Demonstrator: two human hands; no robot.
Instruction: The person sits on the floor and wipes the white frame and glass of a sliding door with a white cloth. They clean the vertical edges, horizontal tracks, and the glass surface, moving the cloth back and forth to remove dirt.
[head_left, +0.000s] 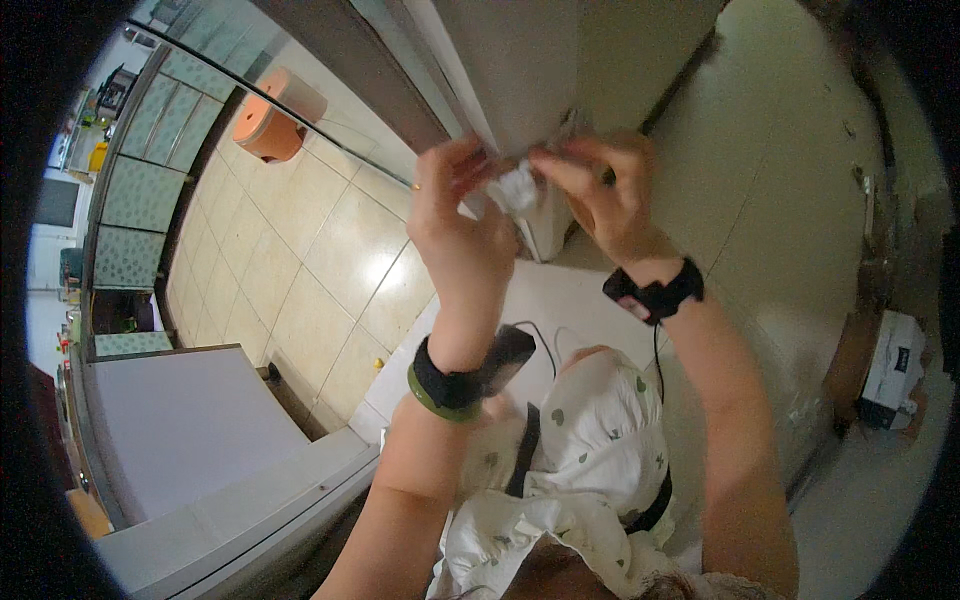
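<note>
My left hand (461, 199) is raised at the edge of a pale upright panel (517, 67), with its fingers bent towards a small, crumpled white thing (516, 187). From the other side, my right hand (604, 184) reaches to the same spot, its thumb and fingertips close together beside the white thing. The white thing looks like tissue or thin plastic, but blur hides its kind and how each hand grips it. Both wrists wear black bands with devices, and a green bangle (442, 409) circles the left wrist.
A framed glass door stands at the upper left, with an orange plastic stool (266, 127) on the tiled floor (300, 247) beyond. Patterned cabinets (135, 195) line the far left. A white and black box (892, 371) lies at the right. A light sill (247, 510) runs across the lower left.
</note>
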